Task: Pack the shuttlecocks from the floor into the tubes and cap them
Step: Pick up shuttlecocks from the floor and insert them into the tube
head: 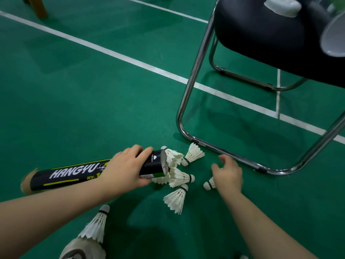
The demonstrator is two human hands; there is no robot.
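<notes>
Lettering runs along the black tube (74, 174) you hold: "HANGYU" in slanted white capitals, below it a yellow "HY-1" that your fingers cut off, a yellow stripe, and near the open end a small white mark over the words "PUSH OUT". Your left hand (128, 169) is wrapped round that tube close to its mouth, thumb underneath, and the tube lies low and nearly level over the green floor (93, 90), its bare cardboard end pointing to your left. At the mouth a bunch of white feathered shuttlecocks (175, 157) touches the rim. More lie loose just beside it: one (194, 154) by the chrome chair leg (188, 90), one (182, 178) with a black band round its cork, and one (176, 199) nearer you. Your right hand (227, 174) is apart from the left, fingers loosely curled over another shuttlecock (209, 184); whether it grips it cannot be told. A last shuttlecock (97, 225) stands against your shoe (78, 249)
</notes>
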